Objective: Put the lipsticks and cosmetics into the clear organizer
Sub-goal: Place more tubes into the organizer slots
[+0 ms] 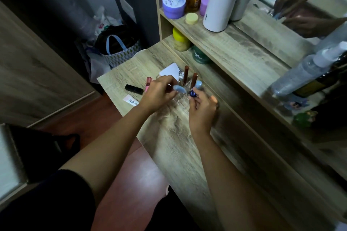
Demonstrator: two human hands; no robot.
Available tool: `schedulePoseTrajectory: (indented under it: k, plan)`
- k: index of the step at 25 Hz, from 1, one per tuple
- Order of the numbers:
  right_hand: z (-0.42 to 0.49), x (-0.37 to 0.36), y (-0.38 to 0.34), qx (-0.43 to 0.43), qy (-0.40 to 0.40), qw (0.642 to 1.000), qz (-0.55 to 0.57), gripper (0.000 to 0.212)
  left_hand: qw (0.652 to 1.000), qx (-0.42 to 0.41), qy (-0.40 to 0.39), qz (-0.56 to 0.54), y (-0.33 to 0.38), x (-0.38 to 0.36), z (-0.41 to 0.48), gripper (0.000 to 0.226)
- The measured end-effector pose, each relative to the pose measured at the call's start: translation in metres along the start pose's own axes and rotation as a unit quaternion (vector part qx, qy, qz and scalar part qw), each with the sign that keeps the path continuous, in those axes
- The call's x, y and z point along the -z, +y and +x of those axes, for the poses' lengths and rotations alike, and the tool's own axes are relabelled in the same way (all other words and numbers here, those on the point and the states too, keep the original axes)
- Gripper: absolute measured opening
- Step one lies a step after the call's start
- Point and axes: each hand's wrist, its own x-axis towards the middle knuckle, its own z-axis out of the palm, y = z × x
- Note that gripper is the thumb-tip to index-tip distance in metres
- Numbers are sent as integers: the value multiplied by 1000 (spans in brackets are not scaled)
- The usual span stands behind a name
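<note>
Left hand pinches a blue tube; right hand grips a dark-blue cap. Crowding the organizer could topple its upright lipsticks.

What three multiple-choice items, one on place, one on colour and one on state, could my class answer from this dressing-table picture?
1. Where does the black lipstick lie?
A. on the desk, left of the left hand
B. on the upper shelf
C. in the organizer

2. What colour is the jar on the upper shelf?
A. red
B. purple
C. black

3. How do the two brown tubes stand?
A. flat on the desk
B. in the right hand
C. upright in the organizer

Answers: 1 A, it rests on bare desk beyond the left hand. 2 B, its lid and wall are purple. 3 C, both rise from the clear organizer.
</note>
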Motion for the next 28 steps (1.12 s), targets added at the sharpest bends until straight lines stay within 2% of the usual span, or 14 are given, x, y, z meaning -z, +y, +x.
schedulePoseTrajectory:
  k: [3, 11, 13, 18, 23, 28]
  plan:
    - [0, -3, 5, 30, 13, 999, -36, 35, 999, -19, -6, 30, 4, -4, 1, 14]
    - [2, -6, 9, 38, 13, 998, -44, 39, 995, -53, 5, 84, 9, -9, 4, 16]
    - [3, -7, 9, 21, 9, 999, -27, 39, 995, -61, -1, 81, 10, -10, 3, 18]
    - [3, -8, 4, -8, 8, 998, -69, 34, 995, -51, 13, 87, 10, -15, 5, 25]
    - [2, -12, -4, 1, 58, 993, -99, 29, 992, -67, 13, 104, 9, -17, 5, 27]
    - [6, -13, -6, -26, 54, 994, -95, 33, 992, -70, -1, 109, 8, -23, 4, 29]
